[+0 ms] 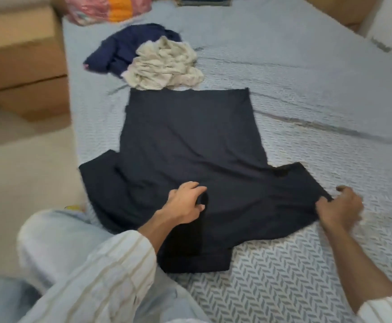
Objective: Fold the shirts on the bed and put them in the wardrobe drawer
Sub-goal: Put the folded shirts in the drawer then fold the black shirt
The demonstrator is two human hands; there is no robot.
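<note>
The dark shirt (185, 145) is gripped near its collar by the left hand (185, 203) and pinched at the right sleeve by the right hand (339, 206). It is spread on the bed (307, 101). Folding is judged barely begun; the sleeve should be folded inward next.

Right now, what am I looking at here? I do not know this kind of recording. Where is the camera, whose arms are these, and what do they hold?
There is one picture, from a camera worn on a person's head, looking down at their own arms. No machine is involved. A dark shirt lies spread flat on the bed. The left hand holds the shirt near its collar; the right hand pinches the edge of one sleeve. Further away lie two crumpled garments, a beige one touching a navy one. Cardboard boxes stand beside the bed.
</note>
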